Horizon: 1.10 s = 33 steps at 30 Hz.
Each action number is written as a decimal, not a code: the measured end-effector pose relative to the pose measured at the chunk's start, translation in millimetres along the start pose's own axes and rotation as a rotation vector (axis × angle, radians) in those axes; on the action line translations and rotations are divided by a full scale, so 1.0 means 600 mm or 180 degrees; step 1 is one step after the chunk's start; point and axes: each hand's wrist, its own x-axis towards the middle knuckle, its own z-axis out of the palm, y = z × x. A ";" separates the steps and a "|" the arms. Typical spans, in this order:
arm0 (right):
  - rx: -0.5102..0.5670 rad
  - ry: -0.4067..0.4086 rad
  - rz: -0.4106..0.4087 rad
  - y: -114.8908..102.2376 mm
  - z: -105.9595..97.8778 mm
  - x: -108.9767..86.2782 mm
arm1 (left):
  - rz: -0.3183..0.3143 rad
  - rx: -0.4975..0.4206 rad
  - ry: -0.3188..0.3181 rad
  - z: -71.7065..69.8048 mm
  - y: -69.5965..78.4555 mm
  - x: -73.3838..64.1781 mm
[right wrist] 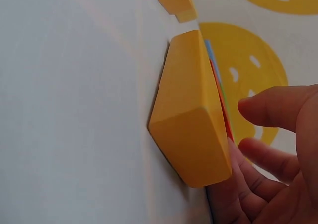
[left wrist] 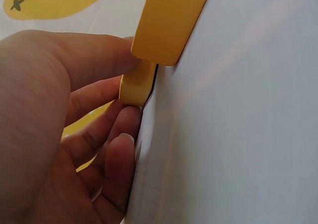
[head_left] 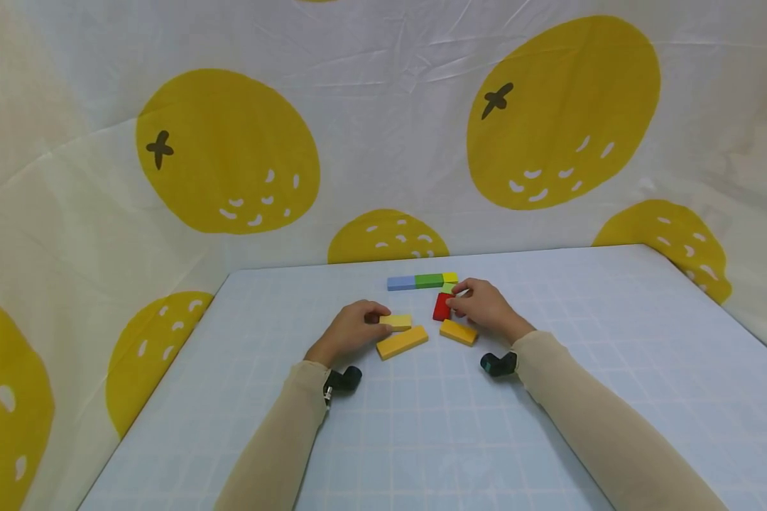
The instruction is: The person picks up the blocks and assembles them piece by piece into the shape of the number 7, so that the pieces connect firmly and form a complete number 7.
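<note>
My left hand (head_left: 353,328) pinches a pale yellow block (head_left: 399,322) by its left end, thumb on the near side and fingers on the far side. Right in front of that block lies a longer orange-yellow block (head_left: 403,343), which overlaps it in the left wrist view. My right hand (head_left: 482,306) is at the right side of a red block (head_left: 442,306) and a small light green block (head_left: 448,288). Its thumb (right wrist: 256,108) and forefinger are parted in the right wrist view, with nothing between their tips. A second orange-yellow block (head_left: 458,333) lies just below this hand.
A row of blue (head_left: 401,283), green (head_left: 429,281) and bright yellow (head_left: 450,277) blocks lies at the back of the white gridded table (head_left: 415,440). Behind it hangs a cloth (head_left: 383,106) printed with large yellow fruit. Each wrist carries a small black camera (head_left: 498,364).
</note>
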 end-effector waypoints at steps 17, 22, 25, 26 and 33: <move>-0.0192 -0.0269 -0.0172 -0.001 0.004 -0.005 | 0.0001 -0.0047 0.0010 -0.001 -0.002 -0.004; -0.0297 -0.0249 -0.0212 0.001 0.007 -0.003 | 0.0002 -0.0067 0.0005 -0.002 -0.003 -0.002; -0.0361 -0.0248 -0.0243 0.001 0.008 -0.003 | 0.0040 -0.0050 0.0013 -0.002 -0.004 -0.001; -0.0370 -0.0245 -0.0239 0.002 0.009 -0.003 | 0.0052 -0.0045 0.0016 -0.001 -0.004 -0.001; -0.0445 -0.0215 -0.0270 0.004 0.011 -0.008 | 0.0067 0.0000 0.0025 -0.001 -0.001 0.001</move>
